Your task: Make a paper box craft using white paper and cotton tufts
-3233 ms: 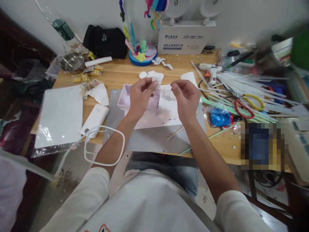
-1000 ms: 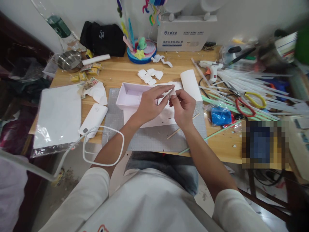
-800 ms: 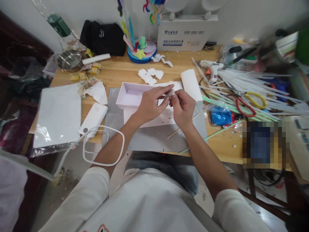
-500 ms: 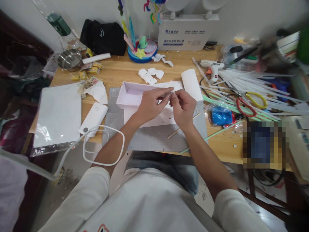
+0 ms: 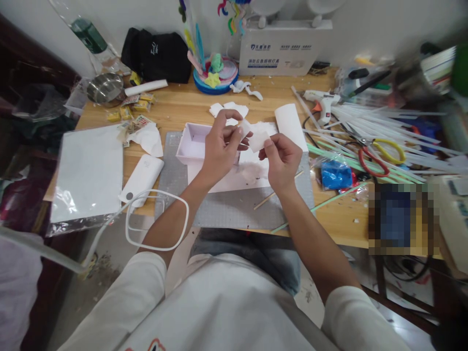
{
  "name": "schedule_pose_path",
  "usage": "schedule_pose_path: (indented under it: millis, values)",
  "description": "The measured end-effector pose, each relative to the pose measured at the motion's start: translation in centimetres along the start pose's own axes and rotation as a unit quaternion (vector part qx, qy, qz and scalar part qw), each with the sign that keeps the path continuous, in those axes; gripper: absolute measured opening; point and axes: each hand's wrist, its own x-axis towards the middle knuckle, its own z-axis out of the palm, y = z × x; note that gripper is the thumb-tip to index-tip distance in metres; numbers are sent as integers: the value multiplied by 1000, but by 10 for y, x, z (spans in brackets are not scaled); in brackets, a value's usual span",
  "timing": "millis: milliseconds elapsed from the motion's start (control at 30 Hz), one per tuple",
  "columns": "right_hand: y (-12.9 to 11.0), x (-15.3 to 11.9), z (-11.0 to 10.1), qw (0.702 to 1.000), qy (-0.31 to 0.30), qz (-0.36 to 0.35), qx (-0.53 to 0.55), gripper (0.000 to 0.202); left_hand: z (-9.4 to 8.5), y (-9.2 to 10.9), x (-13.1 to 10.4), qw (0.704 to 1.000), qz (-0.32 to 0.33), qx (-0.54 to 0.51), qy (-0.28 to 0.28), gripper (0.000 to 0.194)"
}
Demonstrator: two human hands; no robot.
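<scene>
Head view, left-hand piece: a small, flat, white, paper-like piece (image 5: 245, 127) is showing angular edges and a plain face, and is standing tilted above the work area.
Head view, right-hand piece: a broader, thin, translucent white film-like piece (image 5: 259, 140) is showing a straight-edged corner and is reaching toward the other piece.
Left hand: the left hand (image 5: 220, 148) is pinching the small piece between thumb and forefinger, with the other fingers curling loosely.
Right hand: the right hand (image 5: 284, 157) is gripping the film-like piece between thumb and bent forefinger.
Location: both pieces are being held in the air over a flat white paper sheet (image 5: 223, 183), which is lying on a grey gridded cutting mat (image 5: 226, 212).
Lilac box: an open, rectangular, pale lilac box (image 5: 196, 134) is sitting beside the left hand, which is covering its right-hand part.
Stick: a thin, round, pale wooden stick (image 5: 272, 194) is lying on the mat, with the right wrist passing over it.
Paper scraps: flat white paper scraps (image 5: 234, 107) are lying behind the left hand, which is partly covering them.
Hard to make out: the pieces are blending with the white background; whether they are joining or touching cannot be told.
Masked area: coarse pixels are concealing a dark blue object (image 5: 395, 219) at the table's right front.
Cut off: the frame's top edge is cropping the white emergency-light unit (image 5: 285, 48).
</scene>
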Motion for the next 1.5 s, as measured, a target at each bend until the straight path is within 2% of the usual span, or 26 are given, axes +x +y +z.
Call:
schedule_pose_path:
  millis: [200, 500, 667, 800, 900, 1133, 1500]
  values:
    - [-4, 1, 0, 1000, -3, -4, 1, 34, 1, 7, -1, 999, -10, 0, -37, 20]
    - [3, 0, 5, 997, -23, 58, 46, 28, 2, 9, -1, 999, -33, -30, -20, 39]
    - [5, 2, 6, 990, -4, 104, 94, 26, 2, 8, -2, 999, 3, 34, -7, 34]
    - [6, 3, 4, 988, 7, 121, 95, 25, 3, 2, -4, 992, 47, 114, 30, 25]
    - [7, 4, 3, 988, 13, 122, 95, 26, 3, 1, -4, 988, 76, 128, 40, 30]
    - [4, 6, 3, 986, 16, 116, 118, 23, 3, 6, -7, 985, 112, 129, -14, 25]
    - [6, 4, 2, 984, 3, 120, 131, 24, 2, 5, -5, 984, 106, 143, -28, 30]
